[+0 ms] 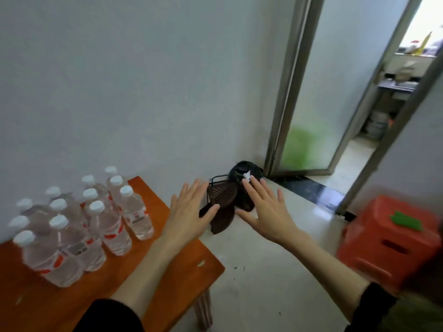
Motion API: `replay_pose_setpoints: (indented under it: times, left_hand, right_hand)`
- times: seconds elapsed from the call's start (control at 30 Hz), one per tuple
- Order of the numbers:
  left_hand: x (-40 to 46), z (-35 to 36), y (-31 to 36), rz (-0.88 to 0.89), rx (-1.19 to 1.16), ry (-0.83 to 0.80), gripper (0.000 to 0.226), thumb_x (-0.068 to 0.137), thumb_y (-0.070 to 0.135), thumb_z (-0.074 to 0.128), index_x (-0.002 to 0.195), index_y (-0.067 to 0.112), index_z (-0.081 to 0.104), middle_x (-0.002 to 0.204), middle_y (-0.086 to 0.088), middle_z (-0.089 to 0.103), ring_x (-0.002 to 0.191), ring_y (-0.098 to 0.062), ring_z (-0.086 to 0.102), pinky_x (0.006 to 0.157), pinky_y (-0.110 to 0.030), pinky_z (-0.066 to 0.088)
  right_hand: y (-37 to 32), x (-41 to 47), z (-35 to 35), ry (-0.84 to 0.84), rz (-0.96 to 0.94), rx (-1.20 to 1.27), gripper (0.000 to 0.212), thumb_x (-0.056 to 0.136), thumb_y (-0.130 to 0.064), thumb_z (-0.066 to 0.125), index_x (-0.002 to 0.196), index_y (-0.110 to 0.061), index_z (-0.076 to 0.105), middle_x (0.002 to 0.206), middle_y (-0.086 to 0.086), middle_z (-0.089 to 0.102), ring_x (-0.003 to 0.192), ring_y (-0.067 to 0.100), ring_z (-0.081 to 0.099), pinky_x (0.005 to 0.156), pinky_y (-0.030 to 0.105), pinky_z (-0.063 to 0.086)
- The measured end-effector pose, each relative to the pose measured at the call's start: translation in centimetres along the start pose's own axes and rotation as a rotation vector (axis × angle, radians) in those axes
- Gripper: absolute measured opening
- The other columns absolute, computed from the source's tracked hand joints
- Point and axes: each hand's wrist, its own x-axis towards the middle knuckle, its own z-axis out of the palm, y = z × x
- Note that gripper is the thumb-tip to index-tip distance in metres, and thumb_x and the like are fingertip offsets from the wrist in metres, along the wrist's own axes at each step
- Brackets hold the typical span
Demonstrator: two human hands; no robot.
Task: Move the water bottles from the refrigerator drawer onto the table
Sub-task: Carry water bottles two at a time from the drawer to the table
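Water bottles [79,226] upright on table [182,267]; both hands spread flat, holding nothing.

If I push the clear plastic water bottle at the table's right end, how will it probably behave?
The clear plastic water bottle with white cap looks full, so probably heavy for its size. Tall and narrow, it may tip rather than slide. It stands near the orange wooden table edge, so a push could send it off.

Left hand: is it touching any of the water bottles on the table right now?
Apart. The head view shows the left hand open in the air, with bare orange table visible between it and the nearest water bottles.
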Motion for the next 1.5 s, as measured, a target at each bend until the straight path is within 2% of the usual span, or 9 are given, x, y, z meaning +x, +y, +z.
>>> replay_pose_setpoints:
  times: [0.17, 0.33, 0.53, 0.63, 0.73, 0.87, 1.03, 1.33, 1.5]
  left_hand:
    - [-2.0, 2.4, 10.8, 0.282, -0.059, -0.032, 0.067, 0.091, 0.05, 0.04, 0.148, 0.024, 0.015, 0.156, 0.002, 0.018, 0.144, -0.023, 0.01, 0.115, -0.052, 0.014]
    - [-6.3, 6.0, 20.7, 0.502, -0.132, -0.144, 0.067, 0.093, 0.049, 0.037, 0.148, 0.028, 0.007, 0.157, 0.006, 0.008, 0.145, -0.015, 0.0, 0.116, -0.042, 0.003]
    - [-9.3, 10.1, 33.4, 0.728, -0.203, -0.215, 0.065, 0.093, 0.048, 0.037, 0.148, 0.028, 0.007, 0.157, 0.007, 0.011, 0.145, -0.015, 0.001, 0.117, -0.043, 0.003]
    - [-11.2, 13.1, 40.5, 0.797, -0.23, -0.247, 0.065, 0.093, 0.048, 0.038, 0.148, 0.029, 0.009, 0.157, 0.006, 0.012, 0.145, -0.017, 0.004, 0.117, -0.045, 0.005]
    - [-13.8, 16.8, 47.1, 0.854, -0.229, -0.297, 0.064, 0.093, 0.049, 0.037, 0.148, 0.03, 0.01, 0.157, 0.006, 0.011, 0.145, -0.017, 0.002, 0.117, -0.047, 0.004]
    - [-17.2, 21.3, 54.6, 0.891, -0.245, -0.344, 0.066, 0.09, 0.055, 0.032, 0.147, 0.035, 0.007, 0.157, 0.008, 0.007, 0.143, -0.011, -0.002, 0.113, -0.038, -0.001]
    - [-19.4, 25.7, 62.3, 0.943, -0.245, -0.379, 0.068, 0.087, 0.06, 0.027, 0.146, 0.036, 0.005, 0.156, 0.011, 0.006, 0.138, -0.004, -0.006, 0.114, -0.038, 0.0]
    - [-17.2, 32.9, 73.7, 0.978, -0.258, -0.473, 0.064, 0.092, 0.053, 0.033, 0.147, 0.033, 0.008, 0.157, 0.008, 0.006, 0.144, -0.012, -0.002, 0.116, -0.039, 0.002]
    - [-13.6, 38.4, 80.3, 0.967, -0.293, -0.531, 0.062, 0.093, 0.052, 0.034, 0.148, 0.031, 0.011, 0.157, 0.006, 0.008, 0.145, -0.014, -0.001, 0.117, -0.041, 0.004]
  right_hand:
    - [5.7, -10.5, -5.9, 0.079, 0.228, -0.12, 0.076, 0.087, -0.065, 0.033, 0.148, -0.033, 0.001, 0.158, -0.005, -0.003, 0.146, 0.018, -0.005, 0.113, 0.049, -0.007]
    - [10.5, -21.0, -11.7, 0.141, 0.457, -0.231, 0.079, 0.084, -0.07, 0.028, 0.148, -0.034, -0.003, 0.158, -0.005, -0.005, 0.146, 0.018, -0.007, 0.113, 0.05, -0.007]
    - [16.9, -32.9, -18.1, 0.202, 0.692, -0.234, 0.083, 0.084, -0.067, 0.039, 0.147, -0.036, -0.007, 0.158, -0.004, -0.009, 0.145, 0.02, -0.01, 0.112, 0.055, -0.006]
    - [20.6, -38.9, -20.9, 0.227, 0.792, -0.266, 0.083, 0.084, -0.067, 0.038, 0.147, -0.036, -0.006, 0.158, -0.004, -0.009, 0.145, 0.02, -0.01, 0.112, 0.055, -0.005]
    - [24.7, -44.8, -23.5, 0.215, 0.881, -0.283, 0.082, 0.084, -0.068, 0.036, 0.147, -0.036, -0.006, 0.158, -0.004, -0.011, 0.144, 0.019, -0.012, 0.112, 0.055, -0.007]
    - [29.6, -51.7, -26.4, 0.208, 0.969, -0.307, 0.082, 0.084, -0.068, 0.035, 0.146, -0.036, -0.008, 0.157, -0.004, -0.013, 0.144, 0.018, -0.015, 0.112, 0.054, -0.008]
    - [34.9, -57.3, -28.8, 0.202, 1.029, -0.285, 0.081, 0.085, -0.067, 0.034, 0.146, -0.036, -0.009, 0.157, -0.005, -0.015, 0.144, 0.018, -0.016, 0.112, 0.053, -0.009]
    - [46.6, -60.3, -31.1, 0.216, 1.085, -0.252, 0.078, 0.087, -0.065, 0.032, 0.147, -0.035, -0.008, 0.157, -0.004, -0.015, 0.143, 0.015, -0.017, 0.112, 0.047, -0.014]
    - [55.6, -59.7, -32.4, 0.227, 1.108, -0.218, 0.072, 0.09, -0.062, 0.032, 0.149, -0.033, 0.002, 0.158, -0.005, -0.006, 0.144, 0.014, -0.011, 0.113, 0.043, -0.013]
